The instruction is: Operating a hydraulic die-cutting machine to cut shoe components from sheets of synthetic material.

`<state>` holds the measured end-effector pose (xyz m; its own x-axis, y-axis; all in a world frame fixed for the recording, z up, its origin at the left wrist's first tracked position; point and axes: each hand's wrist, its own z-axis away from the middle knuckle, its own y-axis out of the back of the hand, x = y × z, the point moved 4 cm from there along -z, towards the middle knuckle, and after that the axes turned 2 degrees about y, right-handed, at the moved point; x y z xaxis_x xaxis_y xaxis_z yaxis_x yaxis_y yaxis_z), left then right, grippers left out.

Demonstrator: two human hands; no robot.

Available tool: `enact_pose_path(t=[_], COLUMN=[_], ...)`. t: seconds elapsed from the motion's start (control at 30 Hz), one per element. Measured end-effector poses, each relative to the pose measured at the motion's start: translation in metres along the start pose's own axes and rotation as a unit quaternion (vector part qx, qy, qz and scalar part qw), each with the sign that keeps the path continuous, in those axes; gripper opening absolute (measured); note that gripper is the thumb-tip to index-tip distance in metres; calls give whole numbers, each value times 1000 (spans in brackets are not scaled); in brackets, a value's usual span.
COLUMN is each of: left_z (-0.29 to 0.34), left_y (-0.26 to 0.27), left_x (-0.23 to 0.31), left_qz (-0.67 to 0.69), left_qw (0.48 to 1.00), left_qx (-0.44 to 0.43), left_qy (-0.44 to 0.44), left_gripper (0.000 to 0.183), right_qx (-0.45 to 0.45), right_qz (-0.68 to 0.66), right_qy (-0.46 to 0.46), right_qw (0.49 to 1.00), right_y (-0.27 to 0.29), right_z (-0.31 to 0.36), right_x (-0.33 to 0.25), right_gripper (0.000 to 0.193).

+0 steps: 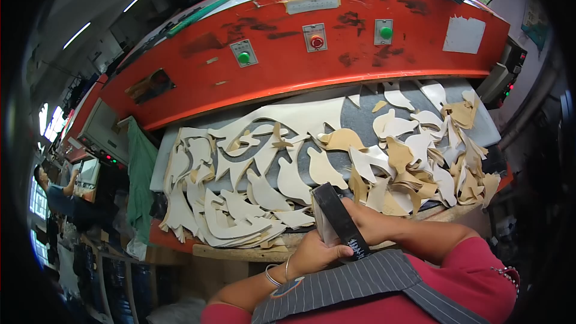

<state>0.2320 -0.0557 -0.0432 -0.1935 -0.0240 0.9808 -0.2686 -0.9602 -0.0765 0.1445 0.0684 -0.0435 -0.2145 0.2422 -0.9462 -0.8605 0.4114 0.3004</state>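
Note:
My left hand (314, 254) is closed around the lower end of a black-sided cutting die (337, 216), with its thumb over the edge. On the die's other side, my right hand (367, 223) grips it too; its fingers are mostly hidden behind it. The die is held tilted in front of my chest, just over the near edge of the press bed. Beyond it lie curved white cut pieces (294, 181), and a pale, rounded piece (325, 168) rests close to the die's upper end.
A red press beam (270, 54) with green and red push-buttons spans the far side. Tan and white scraps (414, 168) heap up at the right. A wooden rail (246, 253) edges the bed. Green cloth (140, 174) hangs at the left, where another person (57, 192) stands farther off.

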Motion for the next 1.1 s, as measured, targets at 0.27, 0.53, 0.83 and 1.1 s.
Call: enact_pose_path(t=[0.27,0.53,0.83,1.1], left_z=[-11,-22,36,14], left_y=[9,2,47,20], left_x=[4,29,-55,-45], left_qz=[-49,-218,-319,435], left_qw=[991,963,947,896], left_qx=[-122,-158,-32,0], left_qy=[38,3,28,-89], left_gripper=[40,30,21,41], right_qx=[-110,-118,44,80], right_qz=[-133,-31,-244,-353], right_qy=[42,107,36,-1], right_qw=[984,987,968,932], right_y=[19,7,40,26], right_z=[9,-3,35,24], right_x=[-2,-2,57,53], right_gripper=[91,84,52,53])
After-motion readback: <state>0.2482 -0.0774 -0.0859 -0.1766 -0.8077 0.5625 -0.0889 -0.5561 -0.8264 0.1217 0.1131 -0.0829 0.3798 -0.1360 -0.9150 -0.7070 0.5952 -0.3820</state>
